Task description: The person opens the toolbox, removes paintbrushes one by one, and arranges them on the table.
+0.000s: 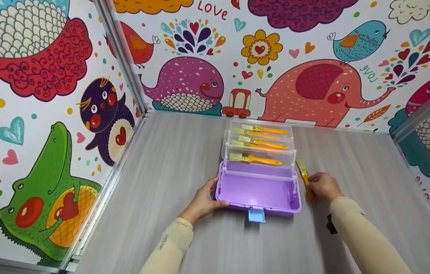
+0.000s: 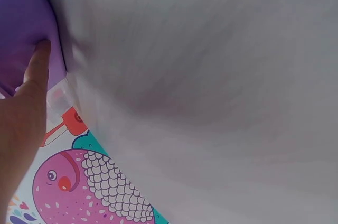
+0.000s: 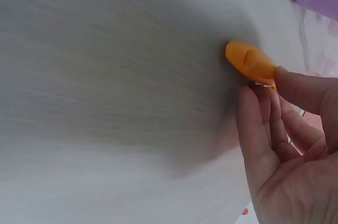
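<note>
A purple toolbox (image 1: pixel 258 190) stands opened on the table, its bottom compartment bare. Clear tiered trays (image 1: pixel 260 171) fold out behind it, and several paintbrushes with orange handles lie in them, the nearest paintbrush (image 1: pixel 254 158) in the lowest tier. My left hand (image 1: pixel 202 203) grips the box's front left corner, thumb at the front rim; a finger (image 2: pixel 39 63) presses the purple side in the left wrist view. To the right of the box, my right hand (image 1: pixel 325 185) pinches another paintbrush (image 1: pixel 304 173) by its orange handle (image 3: pixel 249 60), bristles pointing away from me, low over the table.
A light blue latch (image 1: pixel 256 215) hangs down at the box's front. The grey wood-grain table (image 1: pixel 154 160) reaches back to printed wall panels (image 1: pixel 195 87) with cartoon animals. Metal frame posts (image 1: pixel 123 57) stand at the corners.
</note>
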`<state>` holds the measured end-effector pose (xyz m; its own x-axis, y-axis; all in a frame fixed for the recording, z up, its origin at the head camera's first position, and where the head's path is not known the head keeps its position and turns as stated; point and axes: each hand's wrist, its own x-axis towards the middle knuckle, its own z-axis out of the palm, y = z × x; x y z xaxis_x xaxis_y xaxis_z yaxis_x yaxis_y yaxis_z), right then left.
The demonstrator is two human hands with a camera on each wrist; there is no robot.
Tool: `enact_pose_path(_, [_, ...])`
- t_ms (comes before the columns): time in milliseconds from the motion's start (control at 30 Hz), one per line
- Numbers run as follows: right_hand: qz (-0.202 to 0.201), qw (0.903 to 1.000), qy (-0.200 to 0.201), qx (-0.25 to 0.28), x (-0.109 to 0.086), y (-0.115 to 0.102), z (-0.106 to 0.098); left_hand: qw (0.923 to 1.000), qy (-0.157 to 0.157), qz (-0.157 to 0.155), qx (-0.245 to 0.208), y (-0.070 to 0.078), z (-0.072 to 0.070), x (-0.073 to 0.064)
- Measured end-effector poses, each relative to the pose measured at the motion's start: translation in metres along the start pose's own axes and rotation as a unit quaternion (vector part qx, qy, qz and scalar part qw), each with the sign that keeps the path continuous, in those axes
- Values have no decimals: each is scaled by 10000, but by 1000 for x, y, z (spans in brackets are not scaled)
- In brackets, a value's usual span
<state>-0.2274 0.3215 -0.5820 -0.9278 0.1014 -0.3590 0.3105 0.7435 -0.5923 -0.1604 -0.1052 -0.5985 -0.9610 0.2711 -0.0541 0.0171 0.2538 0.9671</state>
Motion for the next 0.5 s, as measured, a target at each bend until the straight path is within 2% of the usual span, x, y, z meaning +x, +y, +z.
enact_pose_path(167, [158, 9997, -133, 151, -1, 1, -2, 10000, 0, -16, 12, 1, 0, 0])
enact_pose_path(333, [-91, 10000, 8, 14, -5, 3, -6, 10000, -1, 33, -47, 1, 0, 0])
enact_pose_path(500, [-267, 9996, 68, -53, -9, 3, -15, 10000, -13, 31, 90, 0, 0, 0])
